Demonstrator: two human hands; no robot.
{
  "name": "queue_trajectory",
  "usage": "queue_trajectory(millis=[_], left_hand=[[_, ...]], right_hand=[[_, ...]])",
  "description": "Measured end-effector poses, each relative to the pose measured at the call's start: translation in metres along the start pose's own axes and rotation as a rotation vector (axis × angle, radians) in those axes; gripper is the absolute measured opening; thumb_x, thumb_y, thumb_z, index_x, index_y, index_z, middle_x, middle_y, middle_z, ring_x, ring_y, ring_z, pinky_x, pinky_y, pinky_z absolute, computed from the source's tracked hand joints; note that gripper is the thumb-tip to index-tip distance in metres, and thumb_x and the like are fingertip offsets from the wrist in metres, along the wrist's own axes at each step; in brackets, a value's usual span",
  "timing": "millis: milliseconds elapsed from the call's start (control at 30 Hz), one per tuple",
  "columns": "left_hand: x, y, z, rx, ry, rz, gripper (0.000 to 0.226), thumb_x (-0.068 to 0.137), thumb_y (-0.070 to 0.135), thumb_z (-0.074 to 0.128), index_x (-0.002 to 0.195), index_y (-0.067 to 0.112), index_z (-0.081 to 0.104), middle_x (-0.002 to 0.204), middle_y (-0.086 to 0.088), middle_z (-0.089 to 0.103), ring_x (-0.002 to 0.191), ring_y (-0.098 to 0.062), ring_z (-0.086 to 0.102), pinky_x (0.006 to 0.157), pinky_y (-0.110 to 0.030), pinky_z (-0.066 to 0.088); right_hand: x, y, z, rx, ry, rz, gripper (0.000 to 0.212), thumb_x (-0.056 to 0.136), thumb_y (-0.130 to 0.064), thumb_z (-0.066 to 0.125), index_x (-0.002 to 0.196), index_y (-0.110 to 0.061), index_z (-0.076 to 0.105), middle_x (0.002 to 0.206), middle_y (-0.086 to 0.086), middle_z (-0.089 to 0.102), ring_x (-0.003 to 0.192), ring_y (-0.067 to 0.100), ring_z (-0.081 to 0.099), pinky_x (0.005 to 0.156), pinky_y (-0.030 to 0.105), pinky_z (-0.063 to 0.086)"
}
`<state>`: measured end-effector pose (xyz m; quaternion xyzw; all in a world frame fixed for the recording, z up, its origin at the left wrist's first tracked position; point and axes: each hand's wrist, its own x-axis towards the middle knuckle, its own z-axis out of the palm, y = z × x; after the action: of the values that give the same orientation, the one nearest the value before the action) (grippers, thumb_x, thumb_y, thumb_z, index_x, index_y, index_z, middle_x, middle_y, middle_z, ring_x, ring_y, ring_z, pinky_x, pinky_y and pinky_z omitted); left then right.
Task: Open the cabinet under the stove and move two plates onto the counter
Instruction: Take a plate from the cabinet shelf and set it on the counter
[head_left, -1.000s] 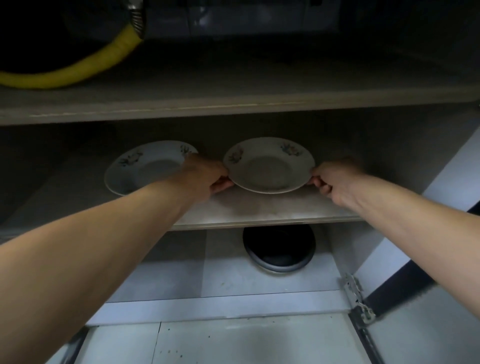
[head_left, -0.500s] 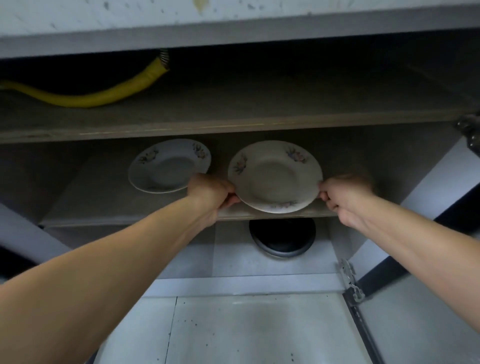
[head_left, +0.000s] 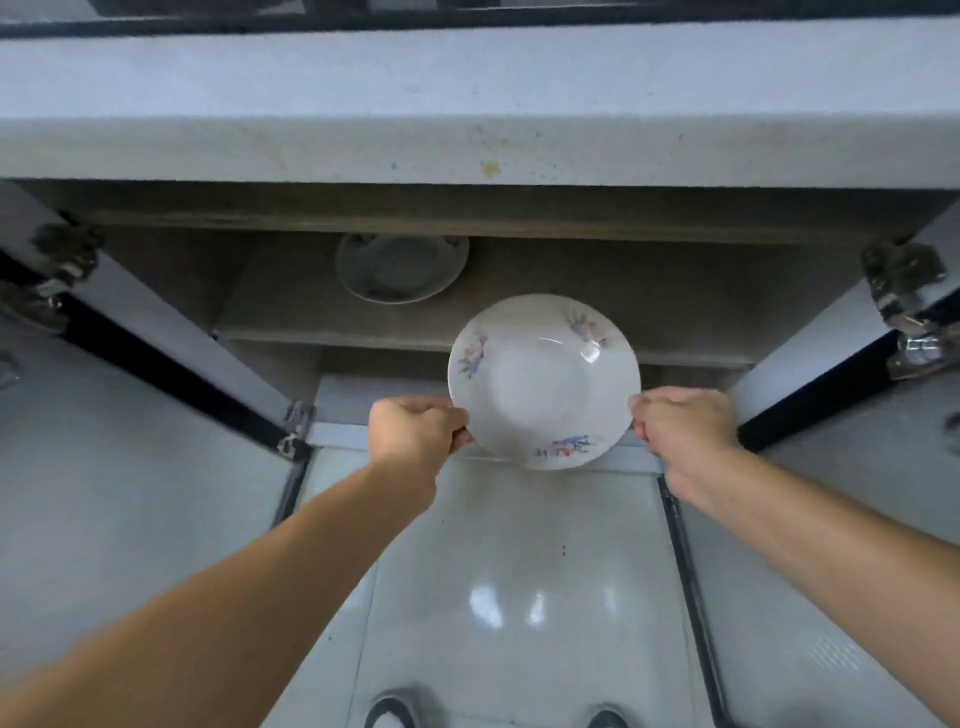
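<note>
A white plate with small flower prints (head_left: 543, 382) is held in the air in front of the open cabinet, clear of the shelf. My left hand (head_left: 415, 428) grips its left rim and my right hand (head_left: 680, 423) grips its right rim. A second, similar plate (head_left: 400, 267) lies on the cabinet shelf (head_left: 701, 301), further back and to the left, partly hidden under the counter's front edge. The pale speckled counter (head_left: 467, 104) runs across the top of the view, above the cabinet.
Both cabinet doors stand open: the left door (head_left: 130, 467) and the right door (head_left: 857, 493), with metal hinges (head_left: 904, 291) at their upper corners. Shiny floor tiles (head_left: 519, 597) lie below. The toes of my shoes (head_left: 395, 712) show at the bottom edge.
The plate has been lifted off the shelf and drawn out of the cabinet toward me, held by both hands. The view has risen, so the counter now shows and the other plate sits deeper.
</note>
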<state>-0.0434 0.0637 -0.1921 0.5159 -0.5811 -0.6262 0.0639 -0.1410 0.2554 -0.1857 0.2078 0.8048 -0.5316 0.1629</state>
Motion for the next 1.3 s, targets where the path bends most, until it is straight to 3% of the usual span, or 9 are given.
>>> queue_trajectory(millis=[100, 200, 400, 533, 700, 800, 967, 1133, 1300], left_hand=[[-0.028, 0.001, -0.023, 0.013, -0.001, -0.006, 0.045, 0.076, -0.009, 0.067, 0.042, 0.020, 0.071, 0.045, -0.004, 0.068, 0.049, -0.017, 0.066, 0.066, -0.031, 0.059], [-0.052, 0.002, -0.046, 0.011, 0.008, 0.015, 0.033, 0.076, -0.007, 0.068, 0.050, 0.013, 0.072, 0.048, -0.003, 0.067, 0.055, -0.020, 0.064, 0.079, -0.039, 0.058], [-0.104, 0.000, -0.099, -0.018, -0.004, 0.048, 0.036, 0.078, -0.007, 0.068, 0.050, 0.014, 0.073, 0.048, 0.002, 0.067, 0.051, -0.013, 0.065, 0.054, -0.015, 0.055], [-0.139, 0.007, -0.138, -0.038, 0.015, 0.063, 0.037, 0.078, -0.007, 0.070, 0.049, 0.016, 0.074, 0.049, -0.001, 0.068, 0.048, -0.011, 0.065, 0.051, -0.016, 0.054], [-0.185, 0.034, -0.187, -0.019, -0.003, 0.089, 0.023, 0.074, -0.002, 0.073, 0.057, 0.012, 0.075, 0.054, -0.009, 0.068, 0.053, -0.018, 0.067, 0.068, -0.029, 0.059], [-0.216, 0.060, -0.207, -0.040, -0.033, 0.108, 0.024, 0.075, -0.002, 0.073, 0.059, 0.015, 0.077, 0.060, -0.008, 0.074, 0.054, -0.016, 0.069, 0.059, -0.022, 0.055], [-0.263, 0.116, -0.222, -0.050, -0.081, 0.183, 0.026, 0.077, -0.003, 0.071, 0.061, 0.016, 0.078, 0.065, -0.009, 0.076, 0.059, -0.018, 0.072, 0.053, -0.018, 0.054], [-0.314, 0.175, -0.219, -0.054, -0.156, 0.258, 0.027, 0.077, -0.005, 0.068, 0.060, 0.014, 0.078, 0.063, -0.008, 0.075, 0.054, -0.014, 0.070, 0.048, -0.016, 0.051], [-0.373, 0.232, -0.199, -0.063, -0.216, 0.303, 0.022, 0.076, -0.006, 0.069, 0.061, 0.008, 0.077, 0.067, -0.014, 0.076, 0.060, -0.019, 0.071, 0.051, -0.020, 0.055]], right_hand=[[-0.026, -0.001, -0.006, -0.010, -0.011, -0.004, 0.021, 0.080, -0.004, 0.068, 0.064, -0.017, 0.067, 0.057, 0.002, 0.064, 0.048, 0.010, 0.055, 0.046, 0.020, 0.042], [-0.051, -0.004, -0.010, -0.033, -0.028, -0.026, 0.011, 0.080, -0.006, 0.067, 0.073, -0.014, 0.071, 0.056, -0.002, 0.064, 0.045, 0.004, 0.057, 0.047, 0.019, 0.043], [-0.120, -0.009, -0.026, -0.056, -0.063, -0.085, 0.030, 0.078, -0.003, 0.067, 0.051, -0.017, 0.066, 0.053, 0.003, 0.064, 0.046, 0.010, 0.056, 0.054, 0.025, 0.050], [-0.176, -0.020, -0.037, -0.063, -0.092, -0.088, 0.028, 0.079, -0.008, 0.067, 0.053, -0.019, 0.067, 0.061, 0.008, 0.068, 0.053, 0.017, 0.056, 0.062, 0.036, 0.053], [-0.245, -0.046, -0.059, -0.012, -0.101, -0.129, 0.026, 0.080, -0.003, 0.064, 0.056, -0.009, 0.068, 0.057, 0.009, 0.063, 0.049, 0.014, 0.052, 0.053, 0.029, 0.046], [-0.279, -0.069, -0.079, 0.019, -0.101, -0.144, 0.024, 0.080, -0.003, 0.063, 0.057, -0.008, 0.069, 0.054, 0.007, 0.062, 0.048, 0.013, 0.051, 0.052, 0.030, 0.045], [-0.322, -0.115, -0.116, 0.088, -0.086, -0.201, 0.028, 0.078, 0.000, 0.063, 0.054, -0.013, 0.070, 0.044, -0.003, 0.062, 0.036, 0.000, 0.051, 0.038, 0.014, 0.042], [-0.351, -0.163, -0.164, 0.145, -0.050, -0.216, 0.024, 0.078, -0.002, 0.064, 0.057, -0.011, 0.071, 0.059, 0.009, 0.068, 0.045, 0.010, 0.053, 0.053, 0.027, 0.046], [-0.373, -0.207, -0.229, 0.192, -0.037, -0.237, 0.017, 0.080, -0.002, 0.064, 0.067, -0.010, 0.071, 0.061, 0.009, 0.067, 0.050, 0.012, 0.054, 0.055, 0.027, 0.044]])
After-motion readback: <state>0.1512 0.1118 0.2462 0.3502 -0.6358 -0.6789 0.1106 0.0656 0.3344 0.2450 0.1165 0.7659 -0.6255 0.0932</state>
